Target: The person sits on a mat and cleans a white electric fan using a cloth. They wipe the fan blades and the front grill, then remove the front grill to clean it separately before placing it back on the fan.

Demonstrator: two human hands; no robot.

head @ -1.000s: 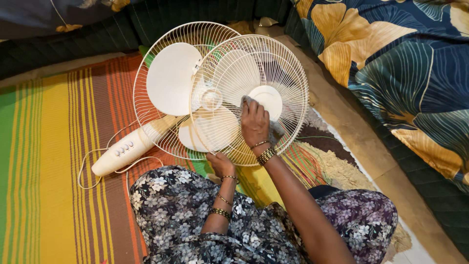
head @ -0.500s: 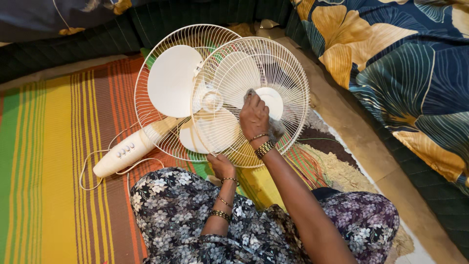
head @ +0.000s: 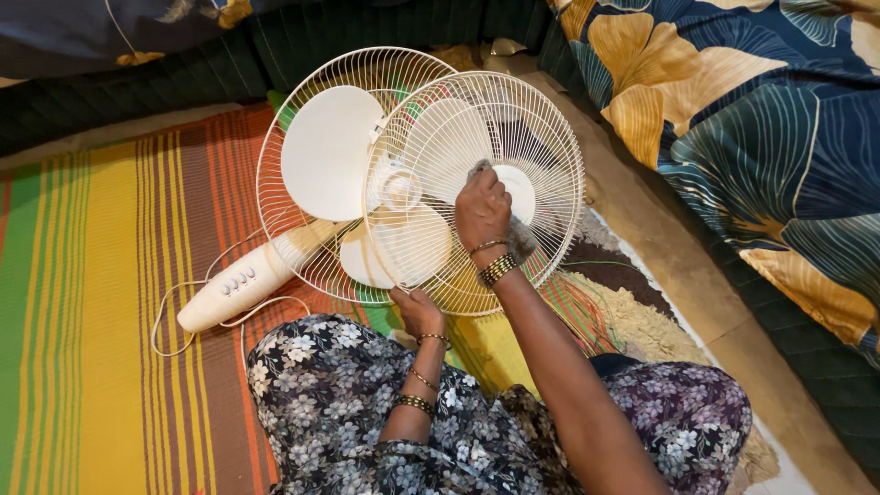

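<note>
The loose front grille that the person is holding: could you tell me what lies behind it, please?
Behind the front grille show the pale fan blades, their hub and part of the rear grille. The right hand and grey cloth cover what lies beneath them.

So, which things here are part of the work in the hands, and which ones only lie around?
In the work:
- front grille, held at its lower rim by the left hand
- grey cloth, pressed on the grille by the right hand
- fan with its blades

Lying about:
- striped mat
- floral bedding
- white cord
</note>
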